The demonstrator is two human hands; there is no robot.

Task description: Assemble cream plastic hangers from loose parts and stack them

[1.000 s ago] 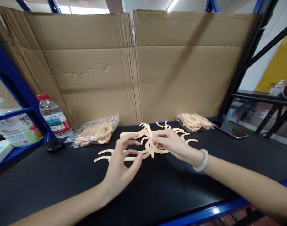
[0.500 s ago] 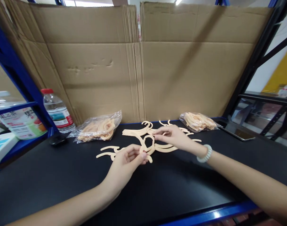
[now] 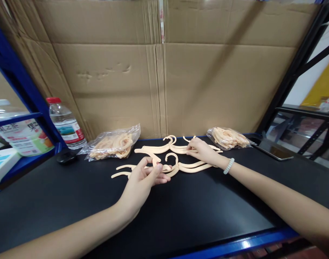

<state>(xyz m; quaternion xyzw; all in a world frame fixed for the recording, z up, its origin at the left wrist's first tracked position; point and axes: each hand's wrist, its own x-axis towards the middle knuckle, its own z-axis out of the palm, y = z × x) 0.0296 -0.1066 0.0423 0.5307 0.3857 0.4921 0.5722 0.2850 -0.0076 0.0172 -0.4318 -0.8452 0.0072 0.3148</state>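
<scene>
My left hand [image 3: 147,180] is closed, pinching a beige folding-hanger piece [image 3: 149,154] between thumb and fingers. One end of that piece sticks out above the hand, to the left. Just right of these fingers, a beige hanger [image 3: 197,168] with a hook lies on the black tabletop, partly covered by the hand. Farther back rests another hooked hanger [image 3: 157,149]. Over its right arm is my right hand [image 3: 203,150], fingers bent together; what they grip is hidden. More curved beige pieces [image 3: 121,175] lie left of my left hand.
Clear bags of beige hanger parts stand at back left [image 3: 114,144] and back right [image 3: 229,138]. A phone [image 3: 274,151] lies at the right. On the left are a red-capped water bottle [image 3: 67,126] and a black mouse [image 3: 66,157]. Cardboard [image 3: 113,79] walls the back.
My right hand has moved back, away from the left hand, to the far hanger. The piece in my left hand has turned, its end now pointing up and left. The view has tilted down slightly.
</scene>
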